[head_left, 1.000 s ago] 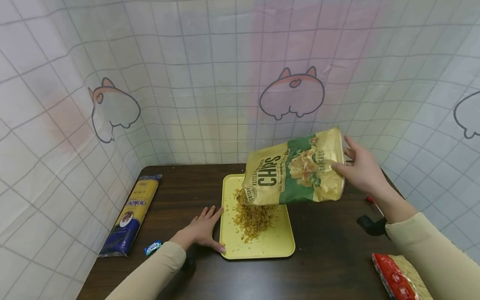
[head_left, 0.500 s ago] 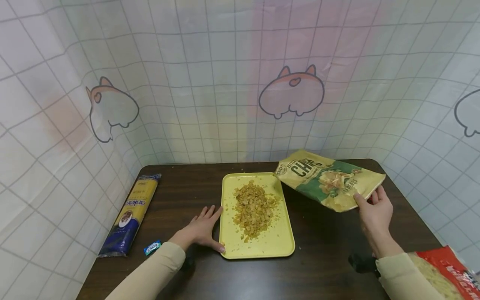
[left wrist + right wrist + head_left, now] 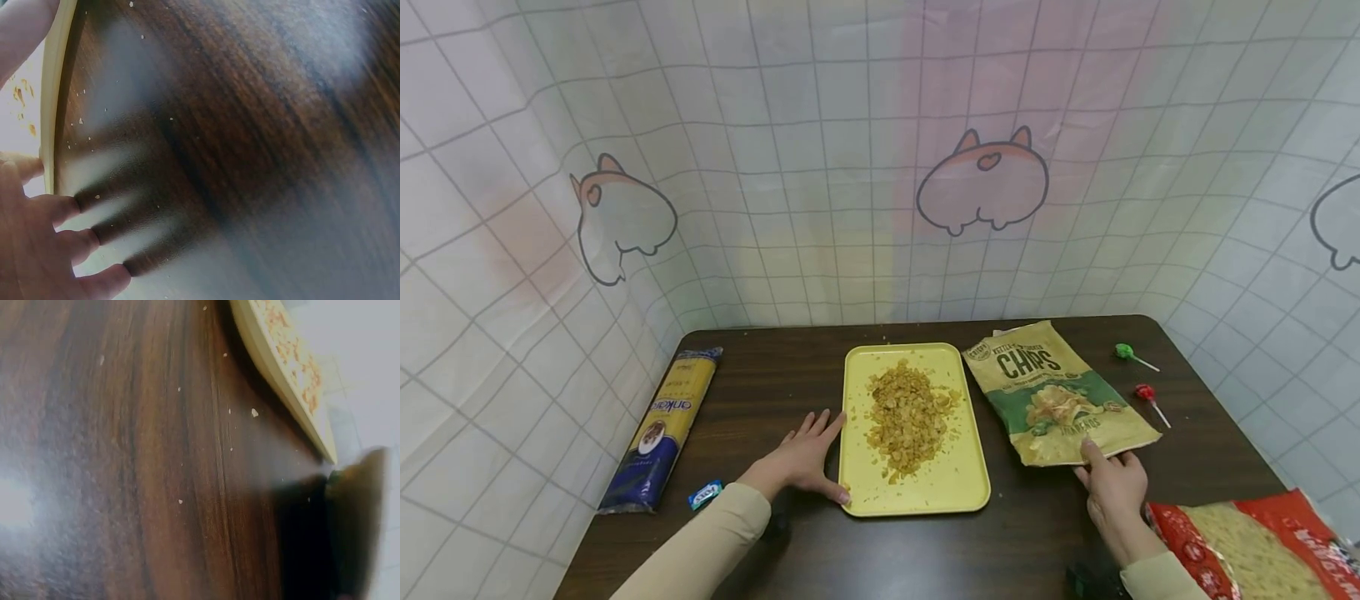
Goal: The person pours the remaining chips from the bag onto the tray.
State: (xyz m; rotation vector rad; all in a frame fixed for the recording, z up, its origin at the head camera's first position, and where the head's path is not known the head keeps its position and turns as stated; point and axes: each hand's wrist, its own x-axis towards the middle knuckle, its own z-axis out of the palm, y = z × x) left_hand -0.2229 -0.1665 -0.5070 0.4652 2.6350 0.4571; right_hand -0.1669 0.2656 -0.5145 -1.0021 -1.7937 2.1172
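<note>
A yellow tray lies on the dark wooden table with a heap of crushed chips in its middle. My left hand is spread at the tray's left edge, thumb and forefinger touching the rim; in the left wrist view its other fingertips rest on the wood. To the right of the tray, a gold and green chip bag lies face up, its top end close to the tray's right rim. My right hand pinches the bag's near edge, thumb on top and fingers underneath.
A pasta packet and a small blue wrapped candy lie left. Green and red lollipops lie right of the bag. A red and clear pasta bag is at the front right. Crumbs dot the table.
My right hand has swung the chip bag from over the tray to the right and lowered it onto the table, uncovering the crushed chips and the lollipops. The left hand has stayed put.
</note>
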